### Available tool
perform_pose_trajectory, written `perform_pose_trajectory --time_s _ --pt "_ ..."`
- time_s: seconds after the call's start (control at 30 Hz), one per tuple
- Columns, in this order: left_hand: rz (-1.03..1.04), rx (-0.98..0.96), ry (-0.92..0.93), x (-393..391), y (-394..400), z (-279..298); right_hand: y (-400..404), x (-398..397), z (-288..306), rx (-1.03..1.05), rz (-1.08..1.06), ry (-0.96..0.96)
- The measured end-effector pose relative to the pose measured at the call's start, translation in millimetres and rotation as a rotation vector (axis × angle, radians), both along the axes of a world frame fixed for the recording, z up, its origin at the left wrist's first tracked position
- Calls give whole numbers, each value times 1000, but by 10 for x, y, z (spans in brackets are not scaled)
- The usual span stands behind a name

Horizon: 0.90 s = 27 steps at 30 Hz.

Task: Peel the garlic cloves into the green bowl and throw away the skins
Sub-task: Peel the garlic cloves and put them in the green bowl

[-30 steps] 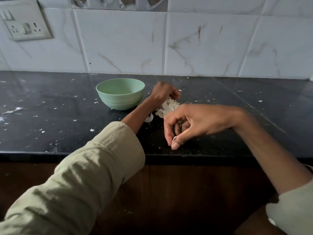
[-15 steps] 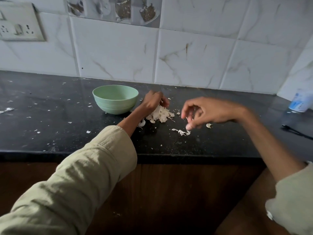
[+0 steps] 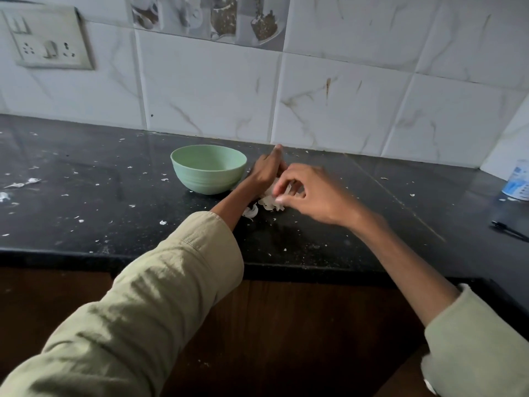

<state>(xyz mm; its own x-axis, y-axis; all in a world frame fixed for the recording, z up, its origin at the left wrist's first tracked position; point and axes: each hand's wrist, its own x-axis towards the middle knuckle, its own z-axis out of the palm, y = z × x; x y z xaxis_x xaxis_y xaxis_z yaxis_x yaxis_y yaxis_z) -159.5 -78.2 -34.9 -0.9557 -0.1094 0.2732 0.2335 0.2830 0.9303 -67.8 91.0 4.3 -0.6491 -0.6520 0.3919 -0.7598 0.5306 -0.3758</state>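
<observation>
On the black countertop (image 3: 86, 202), one green bowl (image 3: 208, 168) is being shown just left of two hands. The left hand (image 3: 266, 171) is being rested against one pile of garlic skins (image 3: 269, 201), its fingers hidden, so its grip cannot be told. The right hand (image 3: 312, 193) is being curled over the pile, pinching at skins. One bottle (image 3: 518, 183) is being cut off at the right edge.

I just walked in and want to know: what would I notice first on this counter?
Probably the green bowl near the back of the black counter. Right beside it, the left hand and right hand huddle over a heap of white garlic skins. Tiny white flakes are scattered everywhere.
</observation>
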Motion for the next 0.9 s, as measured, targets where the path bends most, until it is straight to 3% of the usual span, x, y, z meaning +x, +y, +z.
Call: perform_pose_trajectory --time_s 0.1,0.2,0.5,0.73,0.9 --pt "-98 146 -107 -51 -21 15 -178 227 -129 34 137 -24" --pt "-146 170 -108 -43 -23 19 -337 218 -271 46 169 76" --pt "-14 106 -70 -21 -31 31 -134 -306 -148 131 -83 235" --pt "28 -74 81 70 41 -11 342 -458 211 61 -7 -46" --pt "-26 -106 104 135 70 0 930 -635 407 357 -115 -133"
